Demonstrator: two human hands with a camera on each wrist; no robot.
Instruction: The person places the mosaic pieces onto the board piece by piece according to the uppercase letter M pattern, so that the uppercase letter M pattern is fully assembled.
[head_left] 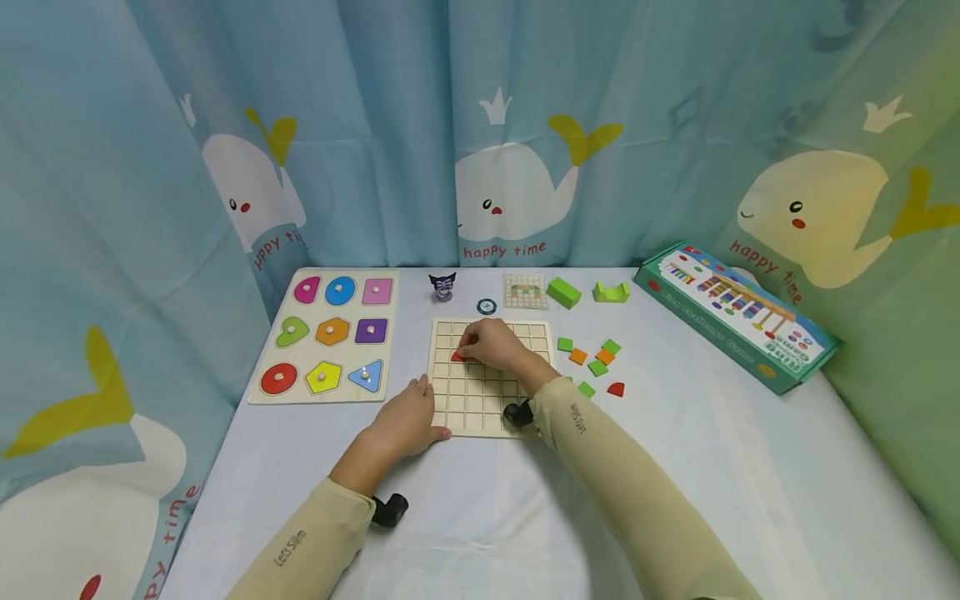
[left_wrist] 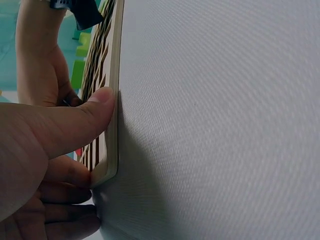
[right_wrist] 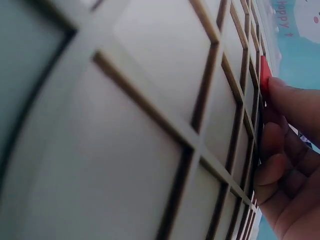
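Close-up, steep angle: wooden grid board (right_wrist: 150, 115) fills most of frame, pale square cells split by raised slats with dark gaps. Right hand (right_wrist: 290, 165) at right edge, fingers curled down onto the board. Red piece (right_wrist: 265, 75) pinched at the fingertips, sitting at a cell near the board's far side. Teal curtain with red lettering (right_wrist: 295, 30) top right, blurred.

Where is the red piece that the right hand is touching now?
In the head view the red piece lies on the grid board, in its upper left part, under the right hand's fingertips; the left hand rests at the board's lower left corner.
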